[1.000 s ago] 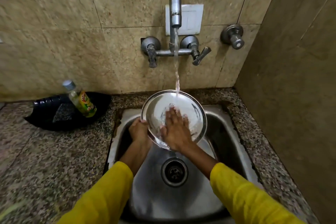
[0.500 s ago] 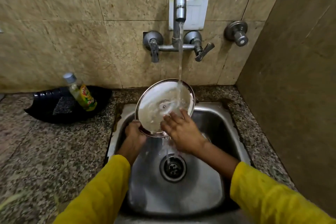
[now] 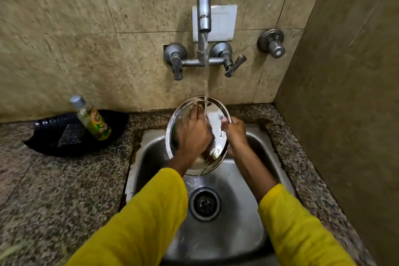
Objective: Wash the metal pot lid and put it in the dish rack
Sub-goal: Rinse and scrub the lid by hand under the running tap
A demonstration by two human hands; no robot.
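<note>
My left hand lies flat on the face of the metal pot lid, fingers spread and stretched up toward the top rim, rubbing rather than gripping. My right hand is the one that holds: its fingers are curled over the right rim, pinching the edge, though the thumb side is hidden behind the lid and I cannot tell how deep the pinch goes. The lid stands tilted on edge above the back of the sink, the stream from the tap striking it near the top between my two hands. I judge it stiff, thin and fairly light, so weight is not the worry; wet polished steel is, and a pinch on a bare rim could slide. The rim looks like the surest place to hold, taken at two opposite points, or the knob if there is one on the hidden side. No dish rack shows here. A soap bottle leans in a black tray on the counter to my left.
</note>
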